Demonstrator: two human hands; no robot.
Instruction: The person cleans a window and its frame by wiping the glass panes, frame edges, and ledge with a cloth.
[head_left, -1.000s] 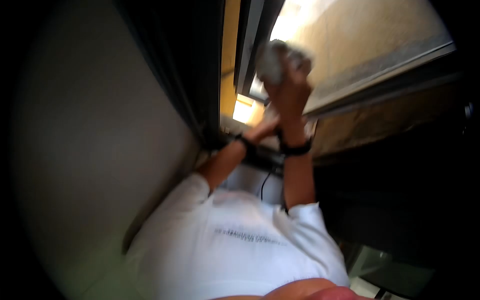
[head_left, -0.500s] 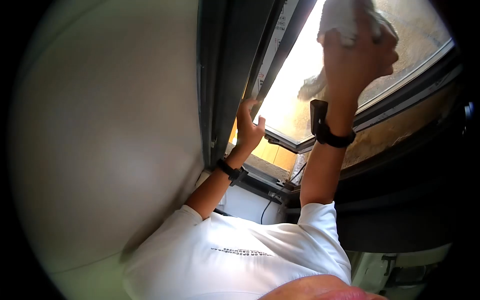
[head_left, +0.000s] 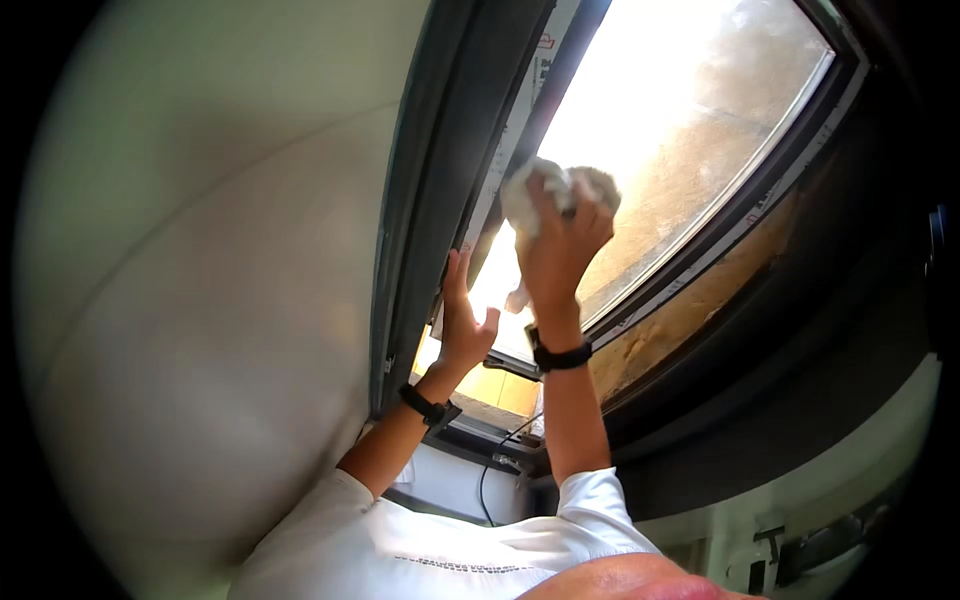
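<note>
My right hand is closed around a bunched greyish-white cleaning cloth, pressed near the left side of a bright window pane. My left hand rests against the dark window frame beside the pane. Its fingers point upward and its thumb stands apart, with no loose object in it. Part of the cloth hangs below my right hand.
A smooth pale wall fills the left. Printed film strips run along the frame. A thin dark cable hangs below the window's lower corner. Dark folded material lies at the right.
My right hand has moved the cloth from the upper right of the pane down to its left side. My left hand stays at the frame while the view has shifted.
</note>
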